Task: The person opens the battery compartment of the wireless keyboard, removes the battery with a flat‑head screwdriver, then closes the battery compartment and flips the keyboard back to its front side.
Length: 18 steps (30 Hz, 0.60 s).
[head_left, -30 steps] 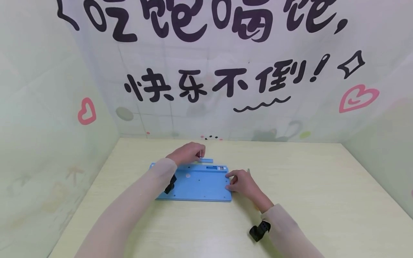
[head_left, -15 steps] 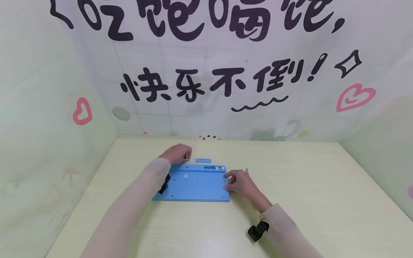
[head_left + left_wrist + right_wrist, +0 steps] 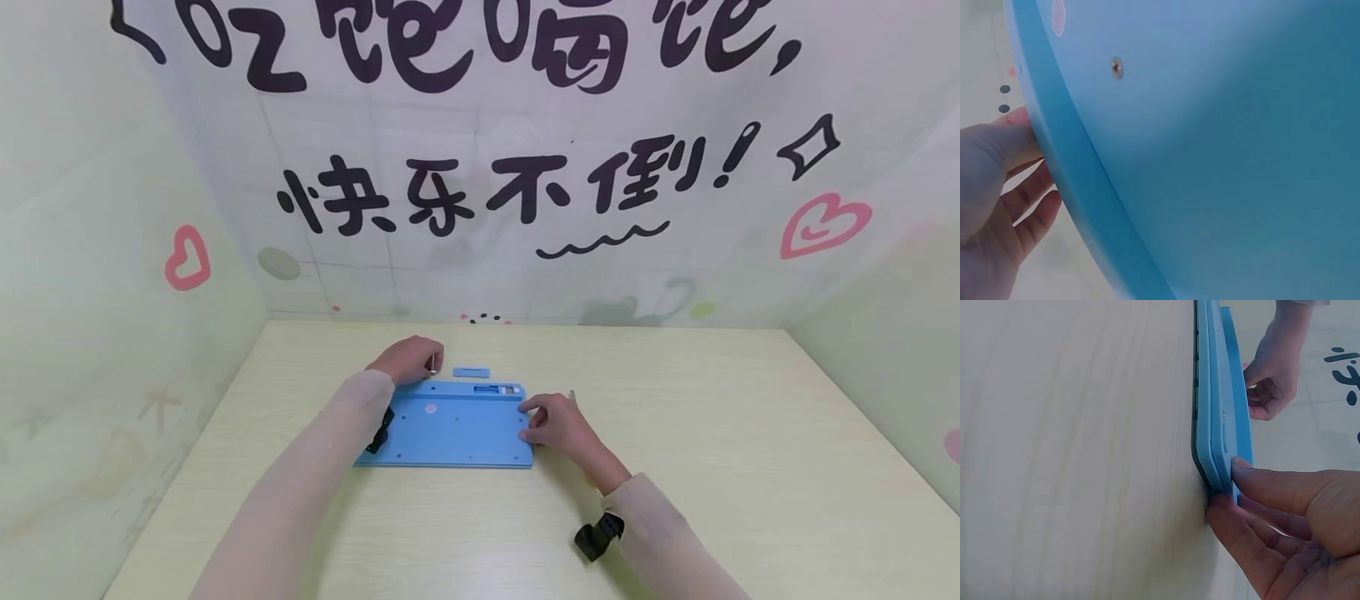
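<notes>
A blue keyboard [image 3: 450,425] lies face down, its screw-dotted underside up. Near its back right corner is an open battery compartment [image 3: 487,389]. Just behind the keyboard, the small blue battery cover [image 3: 471,372] rests on the table. My left hand [image 3: 411,360] hovers past the back edge with bent fingers. A small, thin whitish object [image 3: 432,367] shows at its fingertips, too small to identify. In the left wrist view, the keyboard edge hides those fingertips. My right hand [image 3: 1297,519] pinches the keyboard's right edge, thumb on the underside and fingers beneath.
The pale wood table [image 3: 675,433] extends around the keyboard. A cloth backdrop [image 3: 450,275] with black characters rises at the table's back. A thin greenish thing [image 3: 573,395] shows behind my right hand. Black wrist cameras [image 3: 599,536] sit at both sleeves.
My left hand has moved left from beside the battery cover, leaving it in plain view, and the whitish object has moved with it. My right hand keeps its place on the keyboard edge.
</notes>
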Motion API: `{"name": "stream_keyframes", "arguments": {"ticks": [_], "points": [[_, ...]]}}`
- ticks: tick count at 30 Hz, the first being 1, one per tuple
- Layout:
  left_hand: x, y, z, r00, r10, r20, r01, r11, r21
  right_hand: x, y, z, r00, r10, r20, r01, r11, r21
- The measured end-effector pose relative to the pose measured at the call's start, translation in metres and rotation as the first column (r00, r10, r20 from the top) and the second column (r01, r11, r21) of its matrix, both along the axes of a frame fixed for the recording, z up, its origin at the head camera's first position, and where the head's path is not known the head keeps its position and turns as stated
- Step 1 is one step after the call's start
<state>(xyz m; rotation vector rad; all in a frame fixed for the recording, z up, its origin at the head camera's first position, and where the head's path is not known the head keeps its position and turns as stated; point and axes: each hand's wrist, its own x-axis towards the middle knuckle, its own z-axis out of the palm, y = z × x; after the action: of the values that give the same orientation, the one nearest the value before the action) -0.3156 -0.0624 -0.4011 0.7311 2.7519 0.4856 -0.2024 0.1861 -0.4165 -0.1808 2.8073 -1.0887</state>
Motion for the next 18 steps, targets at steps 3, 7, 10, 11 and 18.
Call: {"name": "stream_keyframes", "arguments": {"ticks": [3,7,10,11,18], "points": [[-0.0006,-0.0008,-0.0010,1.000,0.013,0.012,-0.013,1.000,0.006,0.0001,0.0001,0.0001,1.000,0.003,0.000,-0.003,1.000,0.000],[0.0000,-0.0017,-0.0019,0.999,0.026,0.026,-0.026,0.999,0.021,0.0007,-0.0002,0.0000,1.000,0.012,-0.001,-0.012,1.000,-0.001],[0.0003,-0.0022,-0.0018,1.000,0.019,0.021,-0.020,0.999,0.031,0.0014,-0.0002,-0.0004,1.000,0.021,-0.005,-0.021,1.000,0.002],[0.0003,-0.0024,-0.0015,1.000,0.016,0.018,-0.017,0.999,0.032,0.0015,-0.0002,-0.0005,1.000,0.021,-0.003,-0.021,1.000,0.001],[-0.0014,-0.0032,0.0020,1.000,0.029,0.010,-0.029,0.999,0.020,0.0005,-0.0006,0.0001,1.000,0.010,0.007,-0.010,1.000,-0.004]]}}
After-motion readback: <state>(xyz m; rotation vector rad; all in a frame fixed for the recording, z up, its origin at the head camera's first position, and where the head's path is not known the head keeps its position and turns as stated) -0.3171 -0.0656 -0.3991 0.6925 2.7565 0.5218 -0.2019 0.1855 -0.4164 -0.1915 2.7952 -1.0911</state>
